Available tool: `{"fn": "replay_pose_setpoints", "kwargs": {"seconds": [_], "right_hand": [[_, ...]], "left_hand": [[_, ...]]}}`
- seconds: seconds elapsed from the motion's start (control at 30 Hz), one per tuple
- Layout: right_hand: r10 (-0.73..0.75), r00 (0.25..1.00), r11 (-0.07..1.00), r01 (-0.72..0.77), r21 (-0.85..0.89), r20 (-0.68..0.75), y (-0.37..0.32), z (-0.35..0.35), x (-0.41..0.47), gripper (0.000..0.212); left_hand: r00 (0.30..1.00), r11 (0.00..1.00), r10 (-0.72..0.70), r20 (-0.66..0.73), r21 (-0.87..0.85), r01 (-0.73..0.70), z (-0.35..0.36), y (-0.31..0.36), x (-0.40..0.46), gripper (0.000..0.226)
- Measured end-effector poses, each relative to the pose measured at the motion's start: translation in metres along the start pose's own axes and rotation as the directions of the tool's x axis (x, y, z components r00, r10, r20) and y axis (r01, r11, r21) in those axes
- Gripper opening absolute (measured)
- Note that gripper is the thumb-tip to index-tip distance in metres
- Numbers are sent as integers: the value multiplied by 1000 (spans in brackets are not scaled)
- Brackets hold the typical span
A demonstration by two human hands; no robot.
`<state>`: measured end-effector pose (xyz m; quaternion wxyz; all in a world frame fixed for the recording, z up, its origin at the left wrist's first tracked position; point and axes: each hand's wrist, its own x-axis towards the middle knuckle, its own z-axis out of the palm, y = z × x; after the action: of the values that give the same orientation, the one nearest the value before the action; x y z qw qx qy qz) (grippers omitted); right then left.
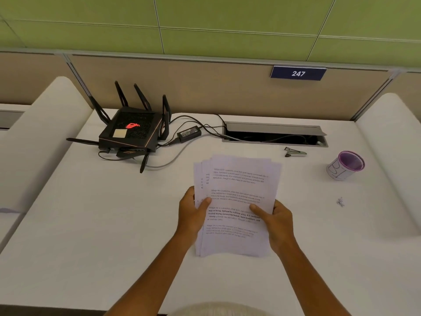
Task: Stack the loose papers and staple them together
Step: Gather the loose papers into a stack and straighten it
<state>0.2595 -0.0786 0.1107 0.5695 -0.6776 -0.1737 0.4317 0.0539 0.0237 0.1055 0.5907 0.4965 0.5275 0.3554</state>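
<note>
A bundle of white printed papers [237,179] is held over the middle of the white desk, its sheets fanned unevenly at the top left. My left hand [192,212] grips the bundle's left edge, thumb on the top sheet. My right hand [276,221] grips the right edge, thumb also on top. A small silver and black stapler [295,152] lies on the desk beyond the papers to the right, apart from both hands.
A black router [131,131] with several antennas, a power adapter [189,132] and cables sit at the back left. An open cable tray [274,134] runs along the back. A purple-rimmed cup [346,165] stands at the right. Small metal bits [340,202] lie near it.
</note>
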Motion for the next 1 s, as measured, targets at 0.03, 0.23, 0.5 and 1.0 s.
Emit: {"fn": "replay_pose_setpoints", "kwargs": {"seconds": [0.03, 0.23, 0.5, 1.0], "right_hand": [[-36, 999, 999, 36, 6, -14, -8, 2, -1, 37], [-276, 959, 960, 279, 33, -57, -44, 4, -9, 43], [-246, 969, 966, 243, -84, -31, 6, 2, -11, 58], [-226, 974, 966, 224, -127, -3, 33, 9, -14, 47]], "left_hand": [[1000, 1000, 23, -15, -8, -23, 1, 8, 0, 27], [979, 976, 202, -33, -79, -204, 5, 47, -7, 32], [984, 985, 168, 53, 20, -169, 10, 5, -20, 49], [995, 995, 101, -13, 0, -101, 16, -11, -31, 50]]}}
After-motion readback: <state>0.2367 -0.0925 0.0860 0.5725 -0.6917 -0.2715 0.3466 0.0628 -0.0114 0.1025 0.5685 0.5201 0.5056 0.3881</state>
